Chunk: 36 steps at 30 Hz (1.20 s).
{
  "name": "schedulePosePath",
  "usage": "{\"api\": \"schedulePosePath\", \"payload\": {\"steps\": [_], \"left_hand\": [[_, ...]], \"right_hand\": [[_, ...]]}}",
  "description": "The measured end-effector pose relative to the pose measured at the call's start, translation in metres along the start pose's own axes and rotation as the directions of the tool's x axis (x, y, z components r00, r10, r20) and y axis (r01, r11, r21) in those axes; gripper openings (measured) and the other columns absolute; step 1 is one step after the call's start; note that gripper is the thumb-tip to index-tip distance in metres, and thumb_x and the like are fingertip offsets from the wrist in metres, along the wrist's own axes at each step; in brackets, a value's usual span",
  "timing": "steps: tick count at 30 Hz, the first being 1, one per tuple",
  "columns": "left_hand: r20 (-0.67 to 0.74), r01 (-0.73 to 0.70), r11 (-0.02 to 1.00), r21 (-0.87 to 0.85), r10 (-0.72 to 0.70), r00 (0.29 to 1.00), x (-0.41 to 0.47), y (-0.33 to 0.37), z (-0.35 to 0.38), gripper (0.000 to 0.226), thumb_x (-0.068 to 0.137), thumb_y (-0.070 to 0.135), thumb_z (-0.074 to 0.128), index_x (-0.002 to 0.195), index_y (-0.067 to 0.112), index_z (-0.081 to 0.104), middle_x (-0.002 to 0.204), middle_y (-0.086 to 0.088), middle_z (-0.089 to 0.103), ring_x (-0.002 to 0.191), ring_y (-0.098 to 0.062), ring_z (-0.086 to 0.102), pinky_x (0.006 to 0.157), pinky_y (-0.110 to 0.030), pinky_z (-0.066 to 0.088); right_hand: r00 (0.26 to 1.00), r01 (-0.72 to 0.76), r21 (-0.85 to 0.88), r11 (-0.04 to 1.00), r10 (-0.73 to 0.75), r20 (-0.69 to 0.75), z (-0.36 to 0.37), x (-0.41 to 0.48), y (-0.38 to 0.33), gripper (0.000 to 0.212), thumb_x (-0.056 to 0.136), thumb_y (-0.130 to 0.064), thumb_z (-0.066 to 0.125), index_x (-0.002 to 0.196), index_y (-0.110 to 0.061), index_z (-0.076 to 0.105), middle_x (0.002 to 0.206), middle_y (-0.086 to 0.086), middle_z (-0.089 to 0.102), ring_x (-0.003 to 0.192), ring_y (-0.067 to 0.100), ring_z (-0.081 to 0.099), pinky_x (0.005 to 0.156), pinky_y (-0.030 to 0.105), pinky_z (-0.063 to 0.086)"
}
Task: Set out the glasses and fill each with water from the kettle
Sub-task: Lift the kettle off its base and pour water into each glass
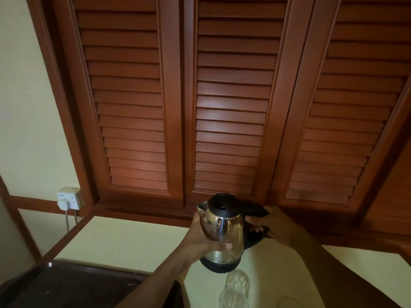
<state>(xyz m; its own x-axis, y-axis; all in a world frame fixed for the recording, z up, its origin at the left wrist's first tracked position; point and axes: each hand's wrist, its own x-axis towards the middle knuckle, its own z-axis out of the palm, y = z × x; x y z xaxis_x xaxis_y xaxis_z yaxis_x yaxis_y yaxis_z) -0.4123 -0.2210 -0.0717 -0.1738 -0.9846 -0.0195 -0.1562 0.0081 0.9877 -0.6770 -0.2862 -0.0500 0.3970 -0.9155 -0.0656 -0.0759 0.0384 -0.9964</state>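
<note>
Head view: kettle is held up over the counter, just above the glasses, lid shut, spout to the left.
Left hand: wrapped round the shiny steel body, thumb pressed low on the front.
Right hand: curled round the black handle.
Handling: likely heavy-ish if full. Steel looks slippery and could be hot, so the handle is best gripped tbh. Glasses are fragile and easily tipped.
Contents: kettle's water level can't be seen. Glasses look empty, but they're too blurred to be sure.
Tray: dark, parked lower left.
</note>
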Motion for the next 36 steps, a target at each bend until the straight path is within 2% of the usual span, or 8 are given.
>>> {"api": "schedulePosePath", "payload": {"steps": [4,8,12,15,19,24,32,36], "left_hand": [[0.024,-0.033,0.999,0.006,0.033,0.999,-0.002,0.020,-0.003,0.103,0.057,0.017,0.102,0.135,0.040,0.038,0.132,0.012,0.064,0.121,-0.007,0.064,0.094,-0.024,0.055],[0.057,-0.071,0.997,0.024,0.070,0.996,-0.005,0.047,-0.008,0.101,0.056,0.025,0.102,0.135,0.042,0.041,0.132,0.013,0.065,0.124,-0.010,0.062,0.107,-0.039,0.052],[0.097,-0.084,0.996,0.018,0.082,0.992,-0.016,0.068,-0.007,0.100,0.056,0.024,0.101,0.136,0.041,0.044,0.130,0.013,0.067,0.124,-0.010,0.063,0.110,-0.044,0.050],[0.114,-0.101,0.995,0.004,0.100,0.988,-0.028,0.078,0.001,0.099,0.055,0.021,0.101,0.134,0.041,0.046,0.128,0.013,0.069,0.122,-0.009,0.064,0.106,-0.039,0.052],[0.138,-0.110,0.994,-0.004,0.109,0.984,-0.046,0.089,0.011,0.097,0.054,0.019,0.102,0.132,0.038,0.048,0.126,0.010,0.070,0.120,-0.011,0.066,0.105,-0.040,0.053],[0.179,-0.132,0.991,-0.011,0.132,0.975,-0.076,0.103,0.024,0.095,0.058,0.011,0.099,0.135,0.034,0.048,0.125,0.009,0.072,0.118,-0.010,0.068,0.105,-0.044,0.054],[0.182,-0.135,0.991,-0.007,0.134,0.974,-0.143,0.121,0.047,0.103,0.053,0.015,0.100,0.137,0.040,0.045,0.126,0.010,0.071,0.117,-0.012,0.069,0.101,-0.045,0.056],[0.187,-0.152,0.988,-0.016,0.152,0.970,-0.186,0.129,0.062,0.107,0.050,0.021,0.098,0.140,0.039,0.042,0.128,0.008,0.068,0.114,-0.009,0.070,0.087,-0.030,0.061]], "right_hand": [[1.000,0.028,0.037,0.999,-0.028,0.006,-0.001,-0.010,-0.019,0.066,0.027,-0.062,0.114,0.066,-0.018,0.083,0.048,-0.002,0.055,0.048,0.011,0.057,0.056,0.020,0.053],[0.997,0.076,0.088,0.993,-0.076,-0.004,-0.005,-0.024,-0.047,0.064,0.038,-0.057,0.114,0.075,-0.013,0.084,0.048,0.001,0.054,0.047,0.014,0.058,0.060,0.028,0.053],[0.994,0.107,0.114,0.988,-0.109,0.019,-0.001,-0.049,-0.074,0.021,0.072,-0.040,0.099,0.071,-0.022,0.087,0.043,-0.002,0.054,0.041,0.011,0.057,0.064,0.038,0.050],[0.990,0.132,0.083,0.988,-0.136,0.041,-0.004,-0.068,-0.081,0.047,0.051,-0.060,0.108,0.067,-0.023,0.085,0.043,-0.002,0.056,0.041,0.012,0.058,0.060,0.032,0.056],[0.986,0.135,0.126,0.983,-0.146,0.083,-0.007,-0.095,-0.087,0.070,0.056,-0.054,0.110,0.072,0.002,0.070,0.040,0.001,0.056,0.035,0.014,0.058,0.051,0.030,0.059],[0.966,0.133,0.167,0.977,-0.166,0.199,-0.009,-0.130,-0.091,0.048,0.073,-0.045,0.105,0.066,-0.012,0.070,0.042,0.001,0.061,0.035,0.013,0.063,0.051,0.028,0.061],[0.811,0.116,0.324,0.939,-0.278,0.514,0.002,-0.187,-0.098,0.030,0.105,-0.032,0.076,0.082,-0.012,0.074,0.057,-0.001,0.077,0.047,0.010,0.075,0.056,0.024,0.064],[0.754,0.090,0.380,0.920,-0.313,0.578,0.011,-0.226,-0.097,0.029,0.109,-0.027,0.071,0.086,-0.009,0.072,0.060,-0.002,0.078,0.049,0.007,0.075,0.056,0.024,0.061]]}}
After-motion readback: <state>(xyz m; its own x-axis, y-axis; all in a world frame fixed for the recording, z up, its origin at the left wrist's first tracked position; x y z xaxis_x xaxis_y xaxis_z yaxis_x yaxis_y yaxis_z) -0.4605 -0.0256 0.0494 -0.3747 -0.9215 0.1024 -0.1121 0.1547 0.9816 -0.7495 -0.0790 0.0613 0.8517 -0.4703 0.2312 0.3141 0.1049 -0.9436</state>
